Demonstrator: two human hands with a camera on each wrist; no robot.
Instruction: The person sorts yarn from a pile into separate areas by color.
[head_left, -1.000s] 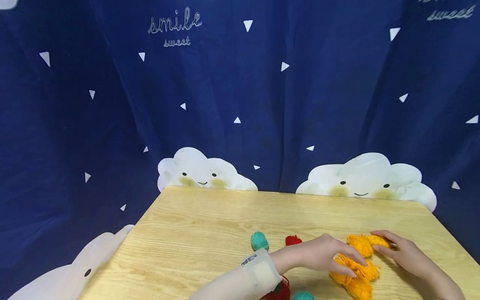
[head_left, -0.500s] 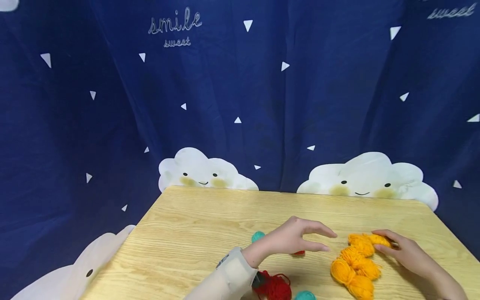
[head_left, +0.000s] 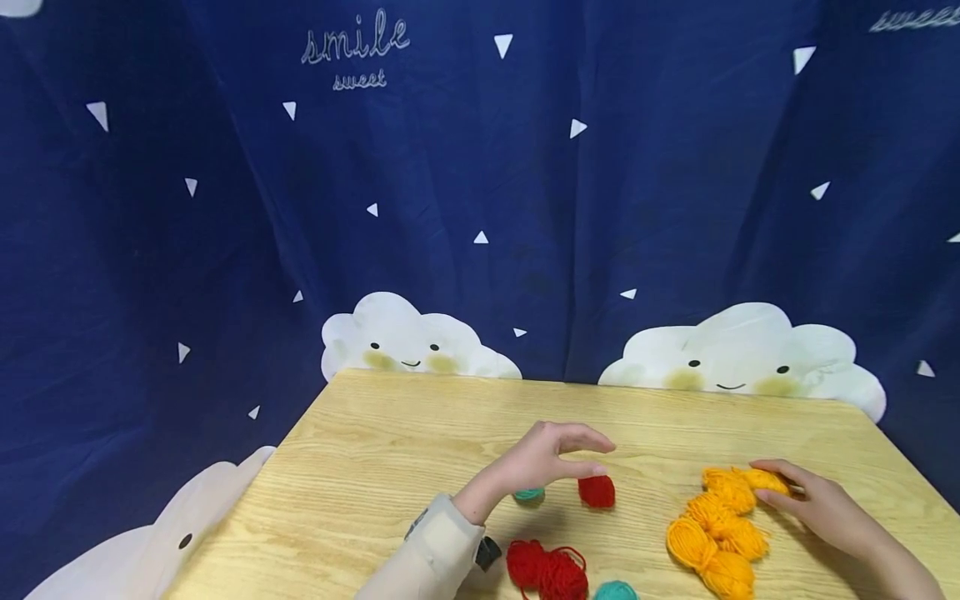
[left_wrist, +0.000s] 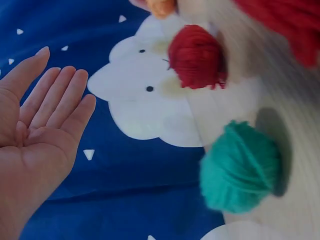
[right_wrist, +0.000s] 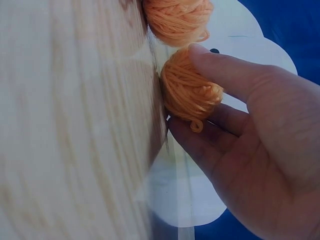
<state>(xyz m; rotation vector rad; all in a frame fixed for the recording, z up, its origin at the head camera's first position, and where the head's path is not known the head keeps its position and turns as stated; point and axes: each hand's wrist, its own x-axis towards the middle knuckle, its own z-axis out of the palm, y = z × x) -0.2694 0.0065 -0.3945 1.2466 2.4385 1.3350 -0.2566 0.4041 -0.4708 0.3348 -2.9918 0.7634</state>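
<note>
My right hand (head_left: 828,510) grips a small orange yarn ball (right_wrist: 187,95) on the tabletop, thumb on one side and fingers around the other. Several more orange yarn balls (head_left: 690,542) trail from it toward the near side in a cluster. My left hand (head_left: 551,457) hovers with nothing in it, fingers extended and thumb apart. Just beyond its thumb in the head view is a red yarn ball (head_left: 597,493). A teal yarn ball (left_wrist: 240,167) lies beside that, partly hidden by the left hand in the head view.
Nearer to me on the wooden table (head_left: 405,442) lie bundled red yarn balls (head_left: 561,575) and another teal yarn ball (head_left: 617,592). A small black thing (head_left: 487,552) shows by the left cuff. A blue curtain (head_left: 450,167) hangs behind the table.
My left hand has moved left, away from the orange cluster, uncovering it and the red bundle. The right hand stays at its orange yarn ball.
</note>
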